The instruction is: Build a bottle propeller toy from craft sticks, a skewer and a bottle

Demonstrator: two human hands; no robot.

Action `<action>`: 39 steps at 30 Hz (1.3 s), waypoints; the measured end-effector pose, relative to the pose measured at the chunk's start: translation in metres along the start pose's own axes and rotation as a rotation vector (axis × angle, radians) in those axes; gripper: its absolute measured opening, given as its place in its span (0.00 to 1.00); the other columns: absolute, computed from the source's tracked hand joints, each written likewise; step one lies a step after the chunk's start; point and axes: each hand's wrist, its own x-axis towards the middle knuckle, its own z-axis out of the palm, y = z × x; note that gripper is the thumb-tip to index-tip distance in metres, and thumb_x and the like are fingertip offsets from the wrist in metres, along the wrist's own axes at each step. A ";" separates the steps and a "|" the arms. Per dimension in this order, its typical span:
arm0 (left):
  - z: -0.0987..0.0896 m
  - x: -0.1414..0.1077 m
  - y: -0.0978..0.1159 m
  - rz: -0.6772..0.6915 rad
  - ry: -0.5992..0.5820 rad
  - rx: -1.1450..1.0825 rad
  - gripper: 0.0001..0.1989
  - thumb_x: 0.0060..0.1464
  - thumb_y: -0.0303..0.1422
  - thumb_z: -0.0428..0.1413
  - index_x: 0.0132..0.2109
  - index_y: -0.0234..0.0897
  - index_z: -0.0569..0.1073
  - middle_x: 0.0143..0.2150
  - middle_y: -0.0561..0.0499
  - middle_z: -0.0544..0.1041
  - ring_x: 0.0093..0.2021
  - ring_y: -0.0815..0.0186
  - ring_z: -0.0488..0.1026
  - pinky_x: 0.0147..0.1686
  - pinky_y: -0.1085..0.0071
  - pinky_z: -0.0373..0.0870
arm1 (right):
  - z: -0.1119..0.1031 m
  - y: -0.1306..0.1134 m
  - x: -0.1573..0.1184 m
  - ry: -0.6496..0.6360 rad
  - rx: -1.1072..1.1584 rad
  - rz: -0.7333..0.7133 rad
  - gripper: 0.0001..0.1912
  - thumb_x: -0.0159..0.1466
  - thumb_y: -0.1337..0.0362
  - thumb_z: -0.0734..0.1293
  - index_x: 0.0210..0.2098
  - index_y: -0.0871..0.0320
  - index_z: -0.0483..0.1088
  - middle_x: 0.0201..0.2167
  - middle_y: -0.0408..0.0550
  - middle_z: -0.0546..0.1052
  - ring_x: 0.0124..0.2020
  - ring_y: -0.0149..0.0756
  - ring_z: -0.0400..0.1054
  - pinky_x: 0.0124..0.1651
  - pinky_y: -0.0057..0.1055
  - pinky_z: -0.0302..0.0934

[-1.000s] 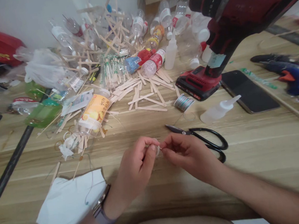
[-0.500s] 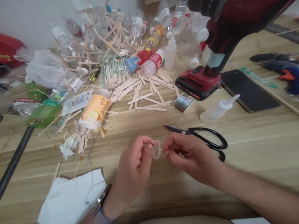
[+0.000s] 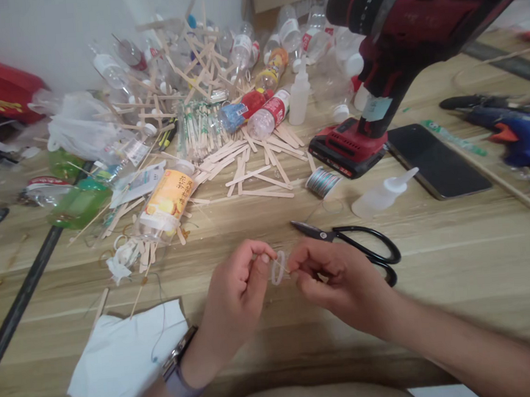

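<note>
Between my two hands, low over the wooden table (image 3: 439,307), is a small translucent ring (image 3: 278,268) around a thin stick. My left hand (image 3: 236,292) pinches the thin stick's left end with thumb and forefinger. At the stick's other end, my right hand (image 3: 340,278) is closed in a pinch on it. Black-handled scissors (image 3: 364,242) lie just behind my right hand, partly covered by it. Further back are a spool of coloured thread (image 3: 323,183) and a white squeeze bottle (image 3: 384,195) lying tilted.
A red and black drill (image 3: 357,145) stands at the right, near a phone (image 3: 439,160) and a blue glue gun (image 3: 523,132). Loose wooden sticks (image 3: 243,157) and plastic bottles (image 3: 166,197) crowd the back and left. White paper (image 3: 126,356) lies front left.
The translucent ring has tilted slightly between my fingers. Both hands keep their pinches in nearly the same place, and the camera view has shifted a little.
</note>
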 end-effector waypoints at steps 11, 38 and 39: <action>0.004 0.003 -0.008 -0.124 0.009 -0.166 0.10 0.63 0.37 0.46 0.41 0.39 0.69 0.17 0.62 0.50 0.16 0.72 0.47 0.16 0.76 0.43 | 0.000 0.008 0.007 0.097 0.204 0.160 0.04 0.59 0.65 0.63 0.29 0.56 0.62 0.18 0.36 0.63 0.19 0.26 0.56 0.21 0.24 0.51; 0.003 0.009 -0.009 -0.329 -0.006 -0.409 0.10 0.56 0.40 0.54 0.38 0.38 0.72 0.13 0.62 0.56 0.14 0.75 0.49 0.13 0.79 0.44 | -0.008 0.016 0.017 0.075 0.924 0.469 0.13 0.54 0.56 0.74 0.27 0.60 0.73 0.21 0.40 0.74 0.17 0.21 0.60 0.20 0.21 0.51; 0.003 0.010 -0.010 -0.334 -0.002 -0.424 0.10 0.56 0.40 0.54 0.38 0.38 0.72 0.13 0.63 0.56 0.13 0.75 0.49 0.13 0.79 0.44 | -0.008 0.016 0.017 0.088 0.957 0.467 0.13 0.53 0.57 0.74 0.29 0.61 0.74 0.23 0.42 0.76 0.18 0.21 0.62 0.22 0.21 0.53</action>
